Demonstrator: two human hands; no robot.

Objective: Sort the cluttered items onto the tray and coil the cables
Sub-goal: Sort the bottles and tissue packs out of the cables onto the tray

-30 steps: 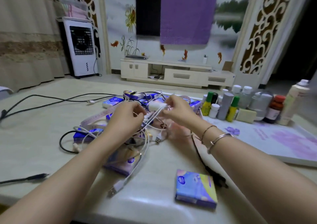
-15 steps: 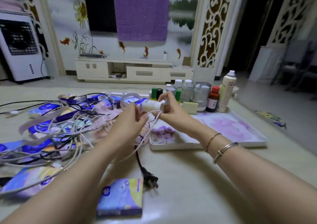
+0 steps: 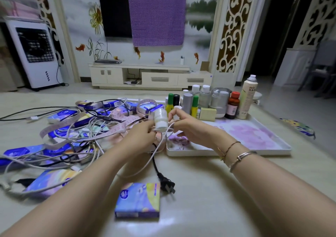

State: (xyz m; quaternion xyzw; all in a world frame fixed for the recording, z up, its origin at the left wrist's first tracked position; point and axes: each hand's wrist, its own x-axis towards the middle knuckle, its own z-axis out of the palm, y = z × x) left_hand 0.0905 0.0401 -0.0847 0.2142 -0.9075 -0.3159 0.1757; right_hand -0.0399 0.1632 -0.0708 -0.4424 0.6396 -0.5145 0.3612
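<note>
a small white bottle (image 3: 160, 119) is held between both hands above the table (image 3: 209, 191): left hand (image 3: 141, 134) at its base, right hand (image 3: 189, 126) beside it. a white cable (image 3: 145, 162) is looped across the fingers. tray (image 3: 272, 148) lies right, bottles (image 3: 205, 100) at its far edge. tissue pack (image 3: 139, 199) and black plug (image 3: 166, 183) lie near.

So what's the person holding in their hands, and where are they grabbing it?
A small white bottle, tangled in a white cable. The right hand holds its side; the left hand pinches the cable at its lower end.
</note>
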